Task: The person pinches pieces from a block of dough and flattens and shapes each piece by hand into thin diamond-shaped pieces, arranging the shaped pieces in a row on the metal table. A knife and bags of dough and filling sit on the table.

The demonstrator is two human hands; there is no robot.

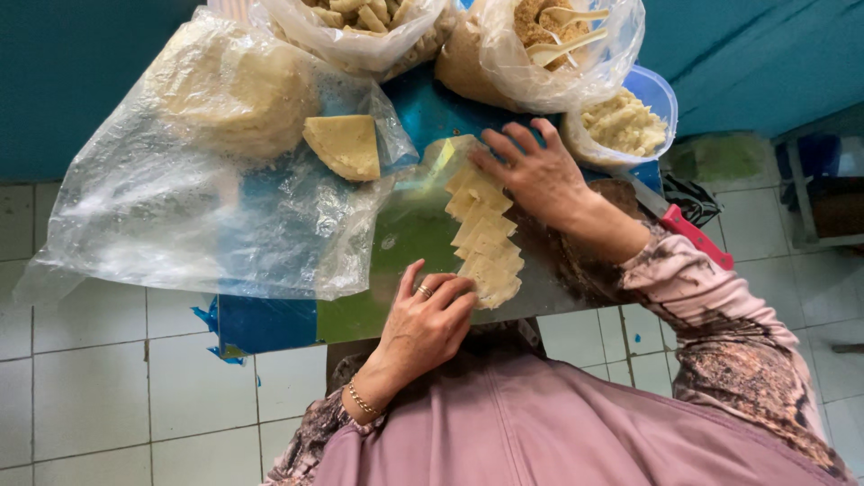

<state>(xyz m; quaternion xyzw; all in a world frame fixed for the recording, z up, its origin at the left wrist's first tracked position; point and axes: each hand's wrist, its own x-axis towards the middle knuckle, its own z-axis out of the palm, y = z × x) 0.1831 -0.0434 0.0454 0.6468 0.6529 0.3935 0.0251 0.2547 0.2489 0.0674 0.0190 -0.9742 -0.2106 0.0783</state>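
A row of pale yellow dough squares lies overlapping on a shiny green and blue board. My left hand, with a ring and a bracelet, rests at the near end of the row, fingertips touching the last squares. At the far end my right hand lies flat with fingers spread on the squares. Neither hand grips anything.
A large clear plastic bag with a dough lump and a cut dough wedge covers the left of the board. Bags of filling and plastic spoons and a tub of crumbly mix stand behind. A red-handled knife lies right. White tiled floor below.
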